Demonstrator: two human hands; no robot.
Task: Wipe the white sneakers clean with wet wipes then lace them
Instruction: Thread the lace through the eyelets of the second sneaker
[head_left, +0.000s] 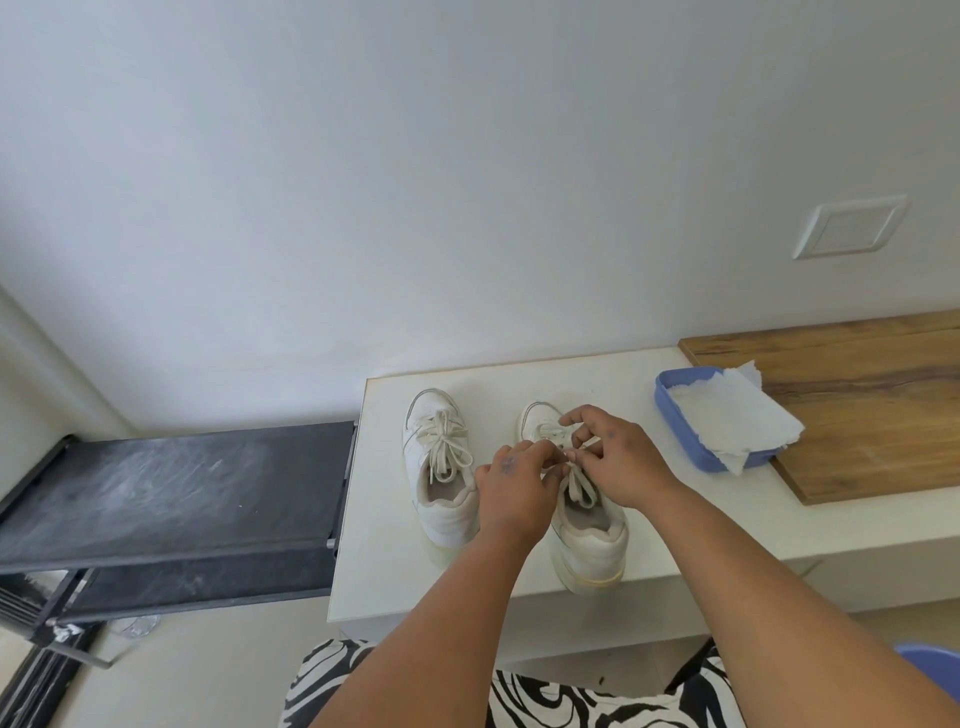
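Item: pair of white sneakers on the pale bench, toes toward the wall. The left sneaker stands laced, its bow tied and loops lying loose over the tongue. The right sneaker is under your hands, its lace threaded but not yet secured. Left hand: grip closed in a pinch on the lace near the upper eyelets. Right hand: thumb and forefinger pinching the same lace, the other fingers curled and lifted above it. Risks, as judged: your two pinches sit close together, so a loop could slip free if either one eases before the knot is drawn tight. Pull unevenly and one end may run short or back out of its eyelet. The right sneaker's heel stands at the bench's near edge; a hard tug toward you could tip it off. The blue tray with its white wipe sits well apart to your right, overlapping the wooden board, and poses little hazard.
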